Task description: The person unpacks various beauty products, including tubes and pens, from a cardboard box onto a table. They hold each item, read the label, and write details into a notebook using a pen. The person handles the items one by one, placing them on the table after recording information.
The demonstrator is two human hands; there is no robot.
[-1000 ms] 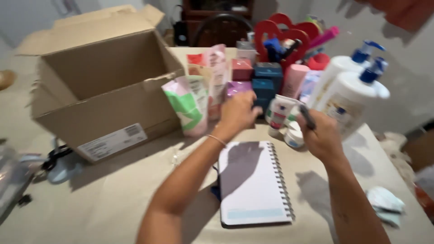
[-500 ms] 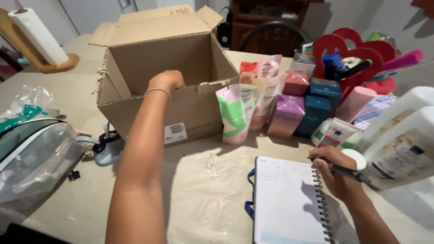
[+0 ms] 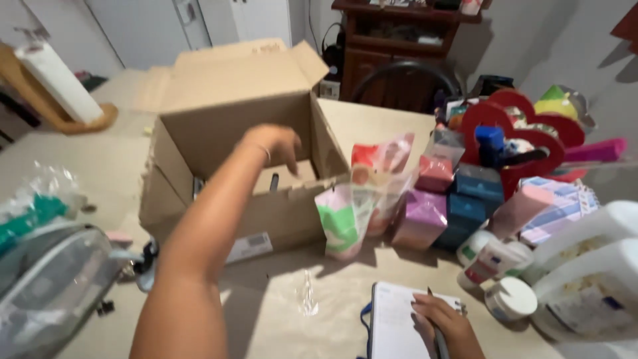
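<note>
Left hand [image 3: 276,143] is extended over the open cardboard box [image 3: 246,166], fingers loosely curled, nothing held. Right hand [image 3: 445,322], well right of the box, grips a pen on a notebook [image 3: 399,326]. The box is judged light, stiff, best grasped by its walls.

2 bare arms, sleeveless; thin bracelet [image 3: 265,152] on left wrist.

The left hand [image 3: 276,143] is held over the open cardboard box [image 3: 232,126], fingers hanging loosely above its inside. A pen [image 3: 438,339] is gripped by the right hand [image 3: 445,322] on a spiral notebook [image 3: 392,326]. Pouches [image 3: 362,199], small coloured boxes [image 3: 438,199] and white bottles [image 3: 591,279] are crowded on the surface [image 3: 312,312].
</note>
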